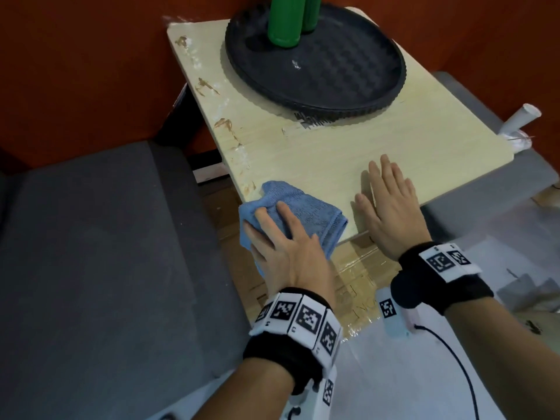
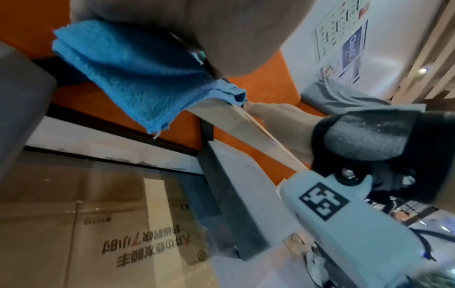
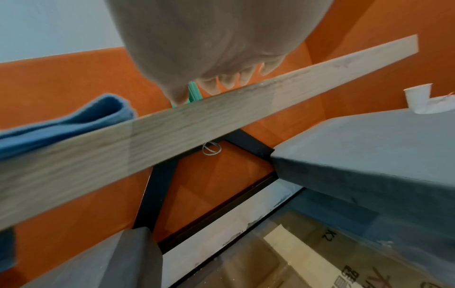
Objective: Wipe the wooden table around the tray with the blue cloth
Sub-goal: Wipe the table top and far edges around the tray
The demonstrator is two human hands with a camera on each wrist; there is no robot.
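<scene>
**Op A:** I've got the blue cloth (image 1: 298,212) at the near left corner of the wooden table (image 1: 348,153), folded, half of it hanging off the edge. My left hand (image 1: 281,247) lies on top of it, fingers spread and bent over the folds, the outer ones wrapping the overhanging part.

**Op B:** And the right?

**Op A:** My right hand (image 1: 391,201) is flat on bare wood just beside the cloth, fingers straight and slightly apart, holding nothing. Looks like bracing.

**Op B:** How far along do you reckon?

**Op A:** Early, I'd say. Brown smears (image 1: 225,125) run along the left edge of the table between the cloth and the far corner, plus whitish patches. The black round tray (image 1: 378,95) with two green bottles (image 1: 286,21) sits at the far end; the strip beside it looks unwiped. The right side looks cleaner, though I can't vouch for it.

**Op B:** Any readable writing?

**Op A:** On the left wrist view, a cardboard box (image 2: 103,243) under the table has upside-down Chinese print and "K2". A wall poster (image 2: 349,41) shows a word like "Clay", too blurred to confirm.
</scene>
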